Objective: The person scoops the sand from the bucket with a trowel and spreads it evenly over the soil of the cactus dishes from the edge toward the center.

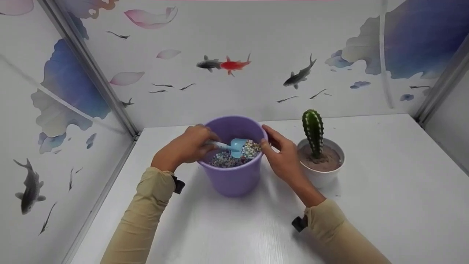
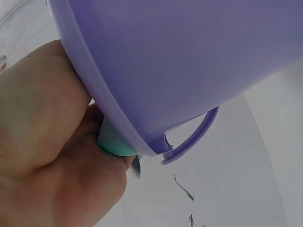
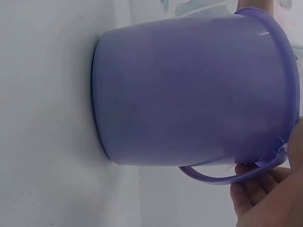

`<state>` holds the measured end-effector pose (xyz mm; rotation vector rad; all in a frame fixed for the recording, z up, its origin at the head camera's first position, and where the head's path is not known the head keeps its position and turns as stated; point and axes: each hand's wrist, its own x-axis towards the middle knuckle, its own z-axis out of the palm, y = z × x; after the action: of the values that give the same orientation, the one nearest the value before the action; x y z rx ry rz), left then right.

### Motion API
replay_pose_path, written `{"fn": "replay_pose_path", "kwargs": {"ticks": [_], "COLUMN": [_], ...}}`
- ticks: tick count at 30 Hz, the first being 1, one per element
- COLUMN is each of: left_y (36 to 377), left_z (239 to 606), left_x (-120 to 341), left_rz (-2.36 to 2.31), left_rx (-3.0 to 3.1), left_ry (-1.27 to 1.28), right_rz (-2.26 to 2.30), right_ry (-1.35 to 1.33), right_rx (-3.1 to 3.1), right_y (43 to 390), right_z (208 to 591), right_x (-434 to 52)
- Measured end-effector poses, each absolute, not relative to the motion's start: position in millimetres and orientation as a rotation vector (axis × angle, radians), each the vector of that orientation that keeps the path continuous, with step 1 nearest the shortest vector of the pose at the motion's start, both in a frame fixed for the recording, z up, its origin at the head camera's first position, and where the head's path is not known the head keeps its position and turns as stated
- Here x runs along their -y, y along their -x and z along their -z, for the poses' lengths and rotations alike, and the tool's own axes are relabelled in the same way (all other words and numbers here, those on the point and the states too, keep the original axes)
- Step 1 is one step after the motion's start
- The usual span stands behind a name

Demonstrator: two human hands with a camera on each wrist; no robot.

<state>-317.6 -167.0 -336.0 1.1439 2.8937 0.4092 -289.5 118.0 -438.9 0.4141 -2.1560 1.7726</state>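
A purple bucket [image 1: 232, 181] stands upright on the white table, with small multicoloured pebbles [image 1: 224, 160] inside. My left hand [image 1: 185, 147] reaches over its left rim and grips the pale handle of a small light-blue shovel [image 1: 237, 146]. The shovel lies inside the bucket, with pebbles on and beside its blade. In the left wrist view, the handle's teal end [image 2: 116, 142] shows in the palm, beside the rim. My right hand [image 1: 281, 156] holds the bucket's right rim, thumb on the near side. The right wrist view shows its fingers behind the bucket's hanging handle [image 3: 208, 179].
Right of the bucket, close to my right forearm, stands a white pot [image 1: 322, 178] with a green cactus [image 1: 313, 132] in brown soil. Painted panels [image 1: 263, 33] with fish and petals rise behind the table and at its left.
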Motion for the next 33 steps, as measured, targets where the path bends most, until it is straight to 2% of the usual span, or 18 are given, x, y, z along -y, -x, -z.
{"fn": "replay_pose_path", "kwargs": {"ticks": [33], "left_y": [303], "left_z": [330], "left_x": [188], "left_rz": [-0.583], "left_rx": [-3.021], "left_ry": [-1.161], "right_rz": [-1.834], "right_ry": [-0.475], "right_rx": [2.191], "right_y": [292], "right_z": [438], "right_x": [-127]}}
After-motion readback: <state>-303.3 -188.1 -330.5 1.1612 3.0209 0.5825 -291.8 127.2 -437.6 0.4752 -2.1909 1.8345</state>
